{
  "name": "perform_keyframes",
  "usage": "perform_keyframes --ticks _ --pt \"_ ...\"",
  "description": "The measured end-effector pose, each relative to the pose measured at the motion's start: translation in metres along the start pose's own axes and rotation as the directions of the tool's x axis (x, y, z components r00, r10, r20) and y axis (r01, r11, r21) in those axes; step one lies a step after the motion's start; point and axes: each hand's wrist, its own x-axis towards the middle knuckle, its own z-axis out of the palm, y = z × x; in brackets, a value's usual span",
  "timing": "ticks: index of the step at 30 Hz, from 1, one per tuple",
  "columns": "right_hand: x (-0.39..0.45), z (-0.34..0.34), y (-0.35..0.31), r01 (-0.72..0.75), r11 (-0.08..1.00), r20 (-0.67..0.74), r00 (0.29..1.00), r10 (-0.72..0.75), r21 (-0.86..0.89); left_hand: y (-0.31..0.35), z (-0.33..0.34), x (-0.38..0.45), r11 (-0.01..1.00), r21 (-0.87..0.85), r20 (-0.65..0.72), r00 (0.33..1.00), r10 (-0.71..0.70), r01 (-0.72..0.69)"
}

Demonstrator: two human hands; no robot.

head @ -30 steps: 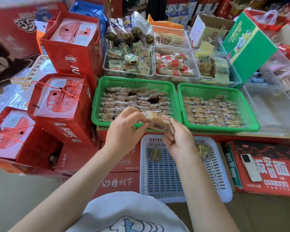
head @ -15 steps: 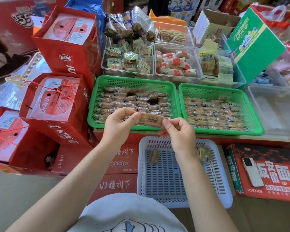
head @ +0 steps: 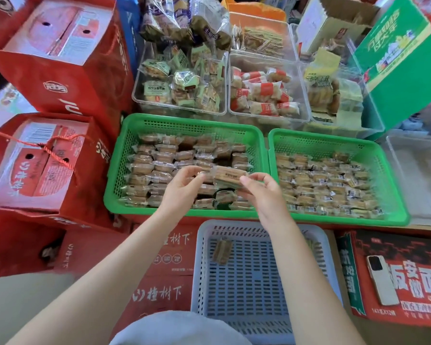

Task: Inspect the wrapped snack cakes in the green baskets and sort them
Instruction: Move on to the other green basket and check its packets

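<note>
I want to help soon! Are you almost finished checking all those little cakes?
Not nearly. Done: one wrapped cake lies in the white basket. In hand: the left hand and right hand pinch one snack cake. Left: the left green basket and right green basket remain packed.

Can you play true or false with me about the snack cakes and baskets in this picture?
1. Both hands hold one wrapped snack cake. True: the left hand and right hand pinch its ends.
2. The held cake is over the white basket. False: it is over the left green basket.
3. The right green basket has cakes in it. True.
4. The white basket is full. False: only a loose cake shows, and part is hidden by an arm.
5. A phone lies on a red box. True.
</note>
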Motion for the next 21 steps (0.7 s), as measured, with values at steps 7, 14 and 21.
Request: perform_keyframes --ticks 7,14,21 --pt "0.084 0.013 -0.014 0.084 0.939 -0.135 0.982 -0.136 -0.334 -0.055 0.017 0.06 0.535 0.807 0.196 0.968 0.155 -0.249" --pt "0.129 0.031 -0.008 0.251 0.556 0.063 0.94 -0.335 -0.792 -0.049 0.036 0.112 0.361 0.892 0.268 0.962 0.06 -0.271" --pt "0.144 0.063 0.005 0.358 0.317 0.223 0.894 -0.389 -0.879 -0.059 0.033 0.13 0.275 0.919 0.28 0.959 0.048 -0.282"
